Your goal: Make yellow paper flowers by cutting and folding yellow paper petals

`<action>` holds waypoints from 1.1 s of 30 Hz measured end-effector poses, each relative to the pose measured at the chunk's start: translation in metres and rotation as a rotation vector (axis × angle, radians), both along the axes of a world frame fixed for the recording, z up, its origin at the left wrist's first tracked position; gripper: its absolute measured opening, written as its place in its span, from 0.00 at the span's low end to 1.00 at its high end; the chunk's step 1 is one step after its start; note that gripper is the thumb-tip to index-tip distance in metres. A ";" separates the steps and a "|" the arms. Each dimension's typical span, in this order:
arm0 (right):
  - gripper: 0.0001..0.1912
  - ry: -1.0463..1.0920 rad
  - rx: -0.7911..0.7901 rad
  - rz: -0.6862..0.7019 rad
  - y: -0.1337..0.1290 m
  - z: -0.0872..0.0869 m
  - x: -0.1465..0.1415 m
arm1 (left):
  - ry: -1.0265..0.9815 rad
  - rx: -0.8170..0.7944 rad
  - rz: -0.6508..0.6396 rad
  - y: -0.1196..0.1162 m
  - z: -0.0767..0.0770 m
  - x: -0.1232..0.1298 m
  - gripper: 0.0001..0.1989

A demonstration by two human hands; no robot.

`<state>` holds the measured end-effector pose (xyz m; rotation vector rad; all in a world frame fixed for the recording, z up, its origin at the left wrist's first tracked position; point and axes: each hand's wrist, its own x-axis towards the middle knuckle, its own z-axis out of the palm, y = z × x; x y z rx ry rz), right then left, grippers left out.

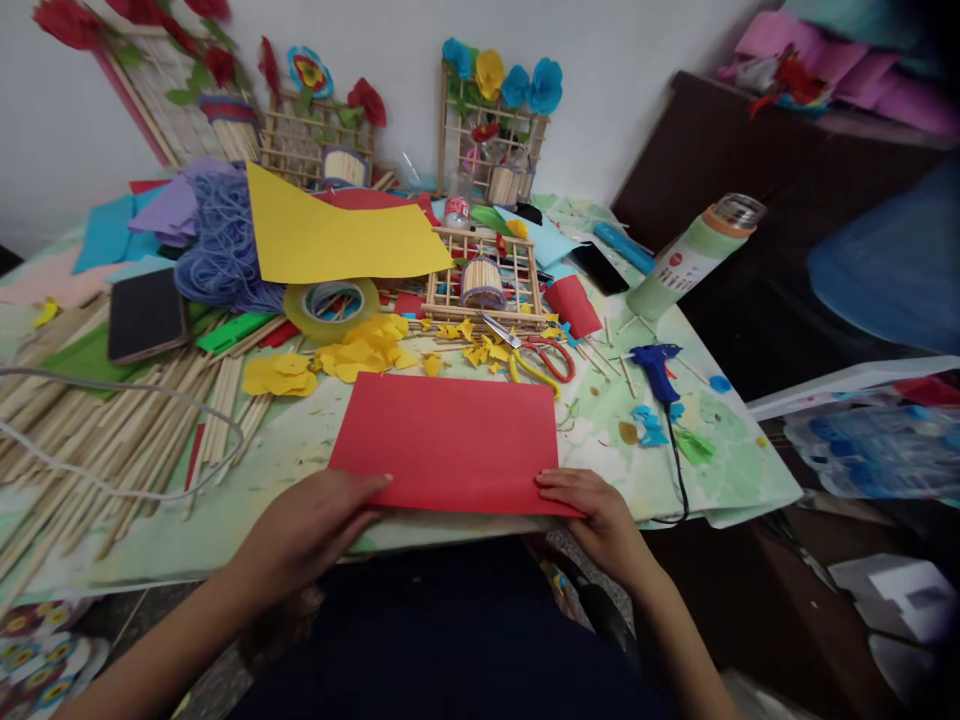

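Note:
A sheet of red paper (450, 440) lies at the front edge of the table, held at both lower corners. My left hand (311, 520) pinches its near left corner, thumb on top. At the near right corner my right hand (596, 515) grips the sheet, fingers on top. Just beyond the paper are scissors (536, 355) with red and yellow handles, and yellow paper petals (360, 350) with small yellow scraps. A blue glue gun (658, 370) rests to the right, its cord hanging over the table edge.
Wooden sticks (142, 450) and a white cable (232, 430) spread across the left, near a phone (148, 315). Behind are blue yarn (225, 240), yellow paper (345, 240), a tape roll (330, 305) and a stick lattice (484, 290). A bottle (694, 255) stands back right.

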<state>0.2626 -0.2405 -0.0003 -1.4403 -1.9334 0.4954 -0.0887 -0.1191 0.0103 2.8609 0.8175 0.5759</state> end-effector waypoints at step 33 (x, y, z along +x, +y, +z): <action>0.13 -0.102 0.322 0.099 -0.005 0.026 -0.009 | -0.208 -0.008 -0.114 -0.013 -0.010 0.010 0.12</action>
